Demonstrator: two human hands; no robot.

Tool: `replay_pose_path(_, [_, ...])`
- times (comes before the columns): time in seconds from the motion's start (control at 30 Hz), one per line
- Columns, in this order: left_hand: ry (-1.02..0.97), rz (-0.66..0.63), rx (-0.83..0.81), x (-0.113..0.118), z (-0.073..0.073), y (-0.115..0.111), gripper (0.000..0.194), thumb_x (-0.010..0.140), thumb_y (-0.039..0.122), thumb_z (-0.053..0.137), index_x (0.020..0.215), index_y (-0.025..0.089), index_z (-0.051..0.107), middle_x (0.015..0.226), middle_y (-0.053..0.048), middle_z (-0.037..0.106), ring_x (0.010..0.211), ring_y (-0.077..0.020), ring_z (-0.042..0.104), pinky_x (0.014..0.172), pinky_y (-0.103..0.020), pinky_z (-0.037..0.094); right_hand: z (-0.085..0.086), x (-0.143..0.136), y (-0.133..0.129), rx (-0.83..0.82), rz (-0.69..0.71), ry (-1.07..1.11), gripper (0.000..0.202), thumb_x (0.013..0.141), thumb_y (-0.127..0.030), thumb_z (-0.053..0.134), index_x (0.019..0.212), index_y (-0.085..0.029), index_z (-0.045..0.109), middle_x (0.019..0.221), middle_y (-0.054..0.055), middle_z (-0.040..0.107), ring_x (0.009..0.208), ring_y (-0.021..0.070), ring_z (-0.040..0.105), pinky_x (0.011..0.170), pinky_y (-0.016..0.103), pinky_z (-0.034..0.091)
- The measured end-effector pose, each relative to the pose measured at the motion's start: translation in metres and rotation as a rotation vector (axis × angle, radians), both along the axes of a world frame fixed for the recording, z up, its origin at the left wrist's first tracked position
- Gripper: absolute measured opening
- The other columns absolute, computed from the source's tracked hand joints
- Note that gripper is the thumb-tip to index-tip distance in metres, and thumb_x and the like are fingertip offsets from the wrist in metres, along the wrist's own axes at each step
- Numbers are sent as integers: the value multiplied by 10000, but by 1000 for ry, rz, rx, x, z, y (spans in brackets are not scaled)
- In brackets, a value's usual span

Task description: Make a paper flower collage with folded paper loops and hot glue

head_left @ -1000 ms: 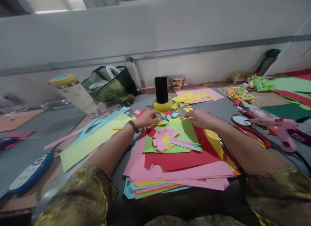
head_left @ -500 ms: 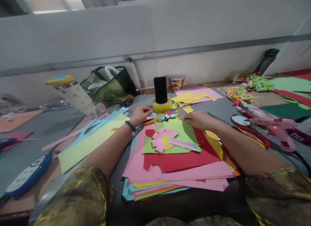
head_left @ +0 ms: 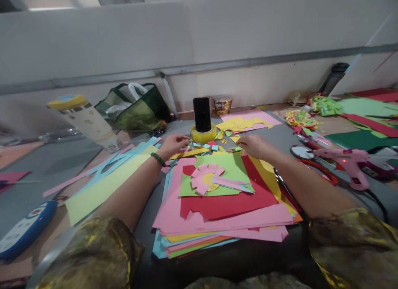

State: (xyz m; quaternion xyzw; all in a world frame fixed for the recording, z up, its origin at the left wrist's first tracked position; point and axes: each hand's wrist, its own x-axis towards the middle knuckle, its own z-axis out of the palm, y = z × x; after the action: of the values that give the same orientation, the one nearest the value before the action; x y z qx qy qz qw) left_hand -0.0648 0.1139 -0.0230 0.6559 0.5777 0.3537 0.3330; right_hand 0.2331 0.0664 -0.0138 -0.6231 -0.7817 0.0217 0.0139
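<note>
My left hand (head_left: 174, 146), with a green bead bracelet at the wrist, is over small paper scraps (head_left: 195, 148) beyond the paper stack. Its fingers are bent together; anything between them is too small to make out. My right hand (head_left: 253, 147) is near the far right corner of the green sheet (head_left: 230, 162), beside a small yellow piece (head_left: 235, 138), fingers bent and partly hidden. A pink paper flower (head_left: 203, 177) with a yellow centre and pink and blue strips lies on the green sheet, above red paper (head_left: 230, 206) and pink sheets (head_left: 174, 222).
A phone (head_left: 202, 115) stands in a yellow tape roll (head_left: 203, 133). At the right lie a pink glue gun (head_left: 351, 160), red-handled scissors (head_left: 323, 173) and paper flowers (head_left: 300, 120). A tumbler (head_left: 88, 123), a green bag (head_left: 137, 110) and paper strips (head_left: 108, 183) are at the left.
The view has shifted slightly. My left hand has moved a little left, away from the scraps near the tape roll; my right hand has lifted slightly from the green sheet's edge.
</note>
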Motion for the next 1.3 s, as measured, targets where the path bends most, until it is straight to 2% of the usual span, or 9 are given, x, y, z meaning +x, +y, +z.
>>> replay_pose_path(0.13, [48,-39,13,5,3,-4,258,626,370,738,768,155,752,790,-63,755,806,-229,668,660,-288,567,-6,-3,10,23,12,4,335,944,-210,479,1083,-217,784,1118,103,776,1005,249,700,744,269,473])
replay_pose_path(0.3, [100,-58,41,2,6,-2,259,642,381,703,763,164,779,784,-58,769,793,-232,660,606,-263,533,-3,21,21,110,-49,-15,456,904,-90,453,1267,-160,719,1199,179,733,1143,283,642,870,307,476])
replay_pose_path(0.43, [137,-73,58,-1,6,1,282,633,401,690,757,165,780,732,-53,758,718,-216,635,586,-262,489,-6,36,22,41,-76,-27,463,856,-119,548,1284,-193,709,1224,140,738,1124,271,664,815,289,500])
replay_pose_path(0.53, [158,-87,71,0,6,0,307,636,427,684,760,164,779,728,-52,756,717,-216,632,611,-268,478,-12,36,22,-28,-61,-12,433,794,-98,614,1186,-217,755,1150,106,772,1016,235,703,744,254,494])
replay_pose_path(0.7, [189,-104,96,4,9,-3,335,658,455,668,773,161,778,709,-39,739,733,-221,633,641,-273,459,-11,36,24,-44,-68,84,186,743,-93,654,814,-191,794,863,80,793,804,203,700,627,236,435])
replay_pose_path(0.9, [312,-162,168,13,16,-12,331,772,393,602,884,140,784,796,-66,763,754,-226,654,683,-284,470,1,42,26,68,-129,402,72,769,-157,686,794,-164,752,838,67,774,799,185,690,660,236,479])
replay_pose_path(1.03, [437,-152,424,26,19,-28,331,854,336,566,1044,164,775,955,-91,766,857,-247,672,785,-321,507,8,37,20,65,-138,668,130,862,-219,662,923,-129,735,758,75,755,680,152,701,647,249,551])
replay_pose_path(1.2, [588,-249,840,47,16,-57,382,921,375,589,1243,201,699,1201,-122,708,1085,-292,646,939,-408,491,19,13,-4,-179,-85,1260,289,810,-185,743,1092,-155,687,710,35,735,568,125,683,560,237,572])
replay_pose_path(1.3, [649,-322,876,61,12,-71,508,900,476,634,1299,162,649,1209,-151,707,1097,-316,638,938,-433,483,22,-12,-23,-275,-47,1333,289,811,-143,709,1095,-167,657,693,7,723,592,138,713,559,229,571])
